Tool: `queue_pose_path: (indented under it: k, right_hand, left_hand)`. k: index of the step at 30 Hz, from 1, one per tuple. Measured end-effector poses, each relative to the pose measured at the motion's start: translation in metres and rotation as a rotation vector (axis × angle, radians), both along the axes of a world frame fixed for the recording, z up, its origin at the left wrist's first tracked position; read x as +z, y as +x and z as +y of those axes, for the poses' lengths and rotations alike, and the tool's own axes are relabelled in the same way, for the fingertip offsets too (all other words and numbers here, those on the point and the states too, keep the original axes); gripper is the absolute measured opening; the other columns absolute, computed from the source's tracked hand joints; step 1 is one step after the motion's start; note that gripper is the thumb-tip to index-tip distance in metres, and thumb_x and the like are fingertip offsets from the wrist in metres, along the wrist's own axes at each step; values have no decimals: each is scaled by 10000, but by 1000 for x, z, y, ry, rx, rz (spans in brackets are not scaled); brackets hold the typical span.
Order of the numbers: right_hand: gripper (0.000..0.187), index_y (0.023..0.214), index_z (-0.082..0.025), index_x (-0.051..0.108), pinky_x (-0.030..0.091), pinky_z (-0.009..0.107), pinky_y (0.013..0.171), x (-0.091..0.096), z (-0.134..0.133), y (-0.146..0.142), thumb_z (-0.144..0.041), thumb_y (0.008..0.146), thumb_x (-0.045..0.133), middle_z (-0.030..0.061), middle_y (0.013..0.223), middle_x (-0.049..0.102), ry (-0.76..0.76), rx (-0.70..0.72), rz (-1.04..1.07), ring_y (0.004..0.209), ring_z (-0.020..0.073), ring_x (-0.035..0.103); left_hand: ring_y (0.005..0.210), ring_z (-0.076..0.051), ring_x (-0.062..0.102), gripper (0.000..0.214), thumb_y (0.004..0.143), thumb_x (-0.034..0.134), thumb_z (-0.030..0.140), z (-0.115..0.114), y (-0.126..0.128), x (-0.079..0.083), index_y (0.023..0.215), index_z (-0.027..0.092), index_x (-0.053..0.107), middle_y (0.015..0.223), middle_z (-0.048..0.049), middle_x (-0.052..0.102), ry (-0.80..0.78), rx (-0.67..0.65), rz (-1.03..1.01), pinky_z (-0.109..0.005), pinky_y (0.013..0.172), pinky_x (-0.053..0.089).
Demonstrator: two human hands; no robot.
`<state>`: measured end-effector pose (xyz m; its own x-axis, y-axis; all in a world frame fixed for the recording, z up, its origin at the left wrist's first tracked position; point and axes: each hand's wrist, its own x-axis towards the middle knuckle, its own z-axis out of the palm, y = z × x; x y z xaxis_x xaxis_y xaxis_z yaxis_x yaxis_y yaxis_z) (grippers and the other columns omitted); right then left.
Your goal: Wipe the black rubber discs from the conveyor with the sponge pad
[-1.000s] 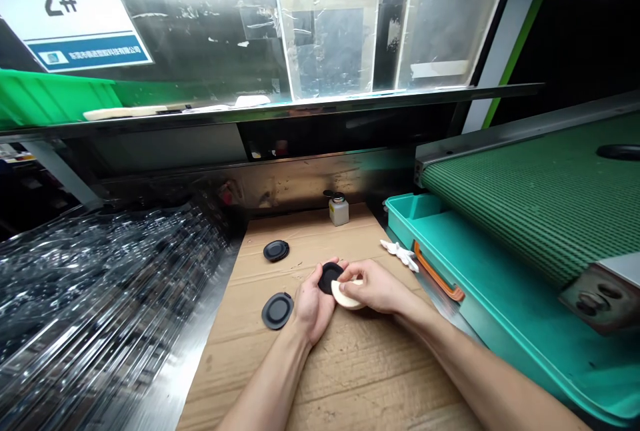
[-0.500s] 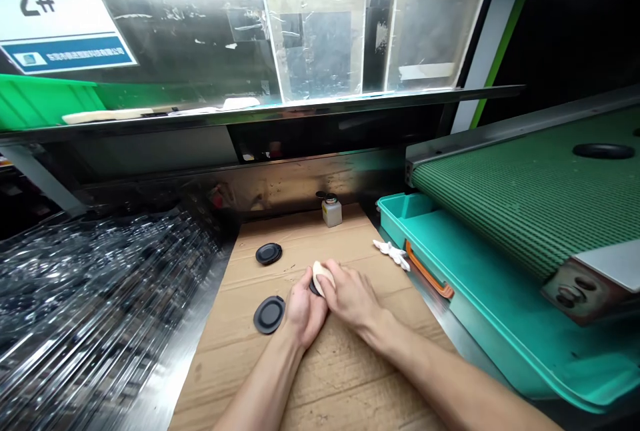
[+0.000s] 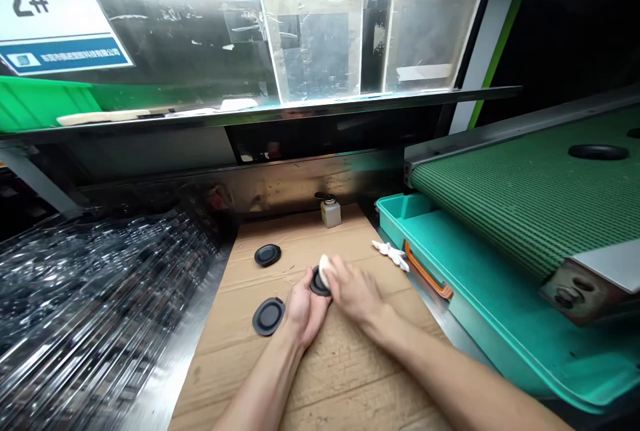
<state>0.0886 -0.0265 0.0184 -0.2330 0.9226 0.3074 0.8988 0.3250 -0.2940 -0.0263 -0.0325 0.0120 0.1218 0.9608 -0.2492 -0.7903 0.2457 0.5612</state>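
Note:
My left hand point(image 3: 304, 307) is closed around a round black rubber part point(image 3: 317, 283), held just above the cardboard sheet point(image 3: 320, 364). My right hand point(image 3: 353, 291) is closed on a cream-coloured pad point(image 3: 325, 271) and presses it against the top of that part. Two more black round parts lie on the cardboard to the left: one near my left hand point(image 3: 269, 315), one farther back point(image 3: 267, 255).
A small white bottle point(image 3: 331, 211) stands at the cardboard's far edge. A white scrap point(image 3: 393, 253) lies by the teal tray point(image 3: 450, 264). On the right a green conveyor belt point(image 3: 525, 197) carries a black part point(image 3: 598, 151). Clear plastic trays point(image 3: 100, 297) fill the left.
My right hand has brought the cream pad from the part's right side onto its top and slid it slightly rightward. The view has shifted a little to the right.

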Motion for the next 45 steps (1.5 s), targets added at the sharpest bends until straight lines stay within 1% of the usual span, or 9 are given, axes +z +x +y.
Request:
queue_pose_path:
  k: [11,13,16,20,26,33,38,42,45]
  right_hand:
    - [325,1139,-222,512,368,267,610,-4,-5,-2,-427,975,322,69,946,687,35,53,52,764,211,650]
    - [316,1145,-237,515,372,268,611,-6,1,3,-432,968,340,63,951,692,33,50,117,776,215,654]
    - [312,1141,-248,517,390,264,624,-9,16,18,-448,963,358,48,924,702,1,-81,313,794,212,660]
    - [316,1109,-240,544,414,265,670,-18,30,32,-468,944,400,56,947,700,-8,-114,457,855,212,656]
    - [324,1083,-238,586,423,269,689,-23,32,32,-476,922,437,52,889,699,-44,-77,437,838,210,653]
    - [308,1088,-273,586,419,269,672,-25,33,34,-484,913,447,35,883,702,-51,-81,397,820,207,656]
    - [318,1084,-268,592,410,266,667,-26,33,33,-492,907,452,35,882,702,-43,-82,363,834,207,652]
    - [338,1087,-267,605,394,260,637,-26,30,31,-506,903,453,28,868,699,-49,-86,344,803,198,641]
    - [354,965,-247,651,394,263,647,-19,27,33,-518,914,428,28,810,681,-62,-7,286,753,185,612]
  left_hand:
    - [1047,-248,634,288,941,405,237,1,-4,-3,1029,63,617,1123,-188,651,-26,-4,-23,-386,931,522]
    - [1049,-256,632,284,942,401,238,1,-7,-3,1038,64,604,1147,-195,638,-24,-6,-39,-399,917,530]
    - [1078,-300,616,289,947,387,259,0,-14,1,1064,68,569,1212,-212,598,-41,15,-85,-432,865,550]
    - [1139,-344,575,351,955,356,315,-4,-23,11,1106,54,535,1235,-237,564,-72,-1,-198,-390,812,572]
    - [1125,-329,586,469,953,351,374,-8,-26,24,1148,-27,497,1137,-278,583,-93,-89,-290,-322,823,579]
    - [1034,-301,636,529,947,346,392,-10,-26,24,1200,-58,460,1099,-282,602,-106,-120,-291,-318,808,583]
    - [1092,-326,601,409,935,349,326,-12,-27,22,1128,9,522,1157,-267,586,-63,-123,-303,-384,826,565]
    - [1077,-311,607,293,908,395,248,-12,-26,22,1088,90,565,1189,-226,583,-21,-147,-248,-360,751,556]
    - [1031,-301,624,281,890,446,229,-10,-26,22,1116,116,569,1185,-214,589,2,-122,-156,-376,733,546]
